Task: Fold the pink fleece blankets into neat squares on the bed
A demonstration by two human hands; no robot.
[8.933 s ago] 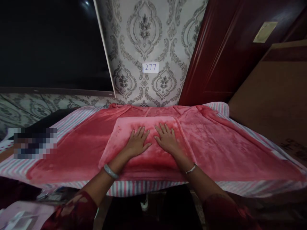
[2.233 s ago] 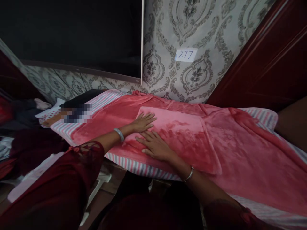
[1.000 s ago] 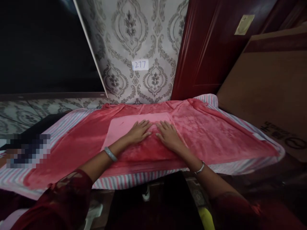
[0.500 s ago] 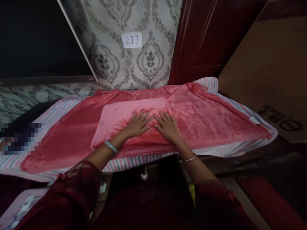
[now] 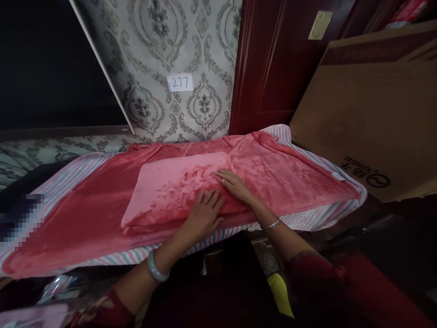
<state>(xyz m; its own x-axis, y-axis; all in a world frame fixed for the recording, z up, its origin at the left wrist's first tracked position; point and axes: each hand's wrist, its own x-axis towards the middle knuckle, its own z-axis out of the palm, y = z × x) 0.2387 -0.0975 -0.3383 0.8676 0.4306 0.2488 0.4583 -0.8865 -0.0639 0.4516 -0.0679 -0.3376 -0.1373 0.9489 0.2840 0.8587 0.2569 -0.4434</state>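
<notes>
A pink plush cloth, folded into a thick rectangle (image 5: 174, 182), lies on a larger spread of the same pink plush, a blanket (image 5: 290, 182). Its nap is streaked dark and light. My left hand (image 5: 206, 209) rests on the folded part near its front edge, fingers extended and slightly apart. On the right side of the fold lies my right hand (image 5: 234, 184), turned partly on its side, with its fingers stretched out to the left. Neither hand grips anything. Underneath, a striped pink, grey and white cloth (image 5: 314, 221) shows around the edges.
A dark television screen (image 5: 58, 64) stands at the back left. Behind the blanket are a patterned wall with a paper label (image 5: 180, 82) and a dark red door (image 5: 266, 59). A large cardboard box (image 5: 372, 118) stands at the right.
My left hand has drawn back toward the front edge of the fold. My right hand has tilted from lying flat toward its side. The camera view has shifted, showing more of the box.
</notes>
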